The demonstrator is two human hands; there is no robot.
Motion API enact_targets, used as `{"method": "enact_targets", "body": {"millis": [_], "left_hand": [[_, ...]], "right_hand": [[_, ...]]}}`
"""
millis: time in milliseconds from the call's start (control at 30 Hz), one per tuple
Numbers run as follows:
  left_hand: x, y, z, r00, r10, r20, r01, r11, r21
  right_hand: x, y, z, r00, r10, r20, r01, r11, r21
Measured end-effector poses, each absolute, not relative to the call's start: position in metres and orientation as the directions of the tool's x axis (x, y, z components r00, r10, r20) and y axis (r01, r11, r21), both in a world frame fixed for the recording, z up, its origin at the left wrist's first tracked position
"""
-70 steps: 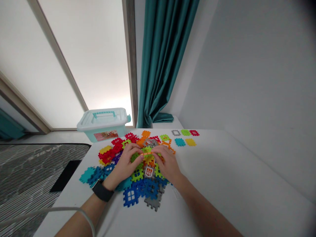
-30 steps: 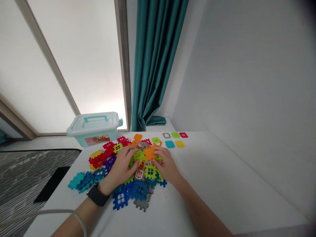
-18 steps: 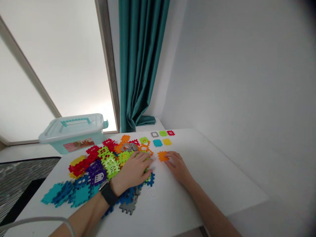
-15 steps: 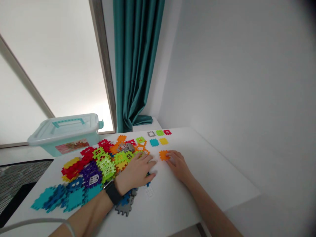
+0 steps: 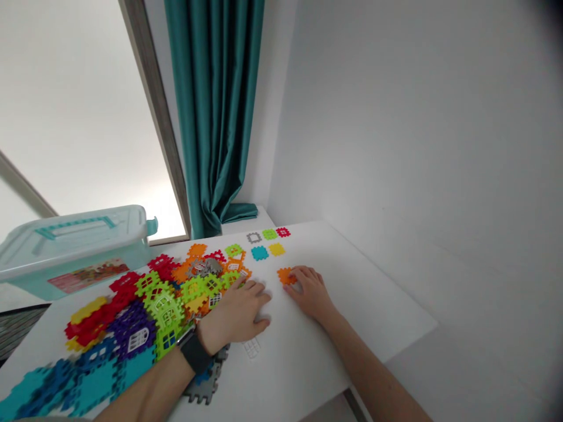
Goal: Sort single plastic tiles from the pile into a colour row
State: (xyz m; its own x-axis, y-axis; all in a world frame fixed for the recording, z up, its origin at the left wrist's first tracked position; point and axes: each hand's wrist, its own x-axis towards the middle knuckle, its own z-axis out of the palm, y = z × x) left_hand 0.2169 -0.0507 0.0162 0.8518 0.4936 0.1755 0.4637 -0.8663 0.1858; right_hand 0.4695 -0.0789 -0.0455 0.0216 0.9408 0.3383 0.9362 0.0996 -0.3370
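Note:
My right hand is on the white table with its thumb and fingers on the right edge of an orange interlocking tile, which lies flat. My left hand, a dark watch on its wrist, rests palm down with fingers apart at the right side of a heap of toothed plastic tiles. Lime green tiles and a white lattice window piece lie beside its fingers. Another white window piece is on the table below that hand. Part of the heap is hidden under my left forearm.
Beyond the hands, a grey frame tile, a lime tile, a red tile, a blue tile and a yellow tile lie apart. A lidded teal box stands back left. A wall borders the right.
The view has swung to the right, so the box, heap and curtain appear further left. My right hand stays at the orange tile; my left hand remains spread by the heap.

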Motion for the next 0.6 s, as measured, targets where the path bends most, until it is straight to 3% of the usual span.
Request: {"method": "enact_targets", "body": {"millis": [200, 600], "left_hand": [[0.217, -0.052, 0.017, 0.847, 0.501, 0.177, 0.470, -0.862, 0.192], [0.216, -0.054, 0.015, 0.845, 0.507, 0.170, 0.473, -0.856, 0.207]], "right_hand": [[0.464, -0.078, -0.044, 0.054, 0.934, 0.354, 0.954, 0.056, -0.293], [0.506, -0.043, -0.041, 0.153, 0.948, 0.278, 0.946, -0.058, -0.319]]}}
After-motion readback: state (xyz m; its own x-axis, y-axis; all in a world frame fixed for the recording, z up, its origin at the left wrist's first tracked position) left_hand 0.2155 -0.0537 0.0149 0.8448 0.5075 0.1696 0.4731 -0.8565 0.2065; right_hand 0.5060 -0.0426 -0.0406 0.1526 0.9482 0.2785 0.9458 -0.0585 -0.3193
